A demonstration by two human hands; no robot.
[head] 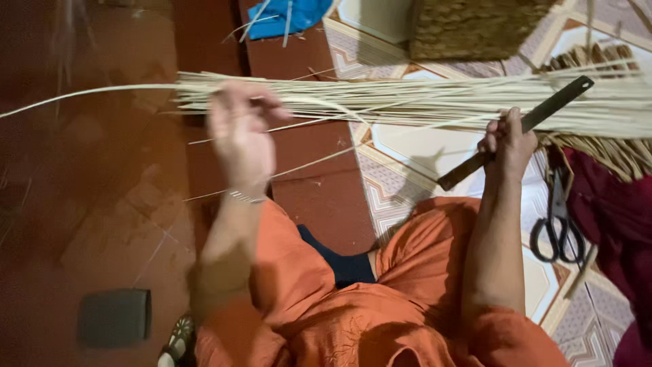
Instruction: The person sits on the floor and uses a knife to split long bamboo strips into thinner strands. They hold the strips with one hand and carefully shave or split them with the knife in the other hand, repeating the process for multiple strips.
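Seated in orange cloth on a floor half dark red, half patterned pale tile: left hand [239,132] pinching one strand of a long bundle of pale split cane strips [421,102] lying across, right hand [508,139] clenched on a dark flat-bladed knife [516,130], black scissors [558,228] at right, woven basket [475,27] far.

Loose orange garment [407,306], thin silver bracelet [246,198] on left wrist.
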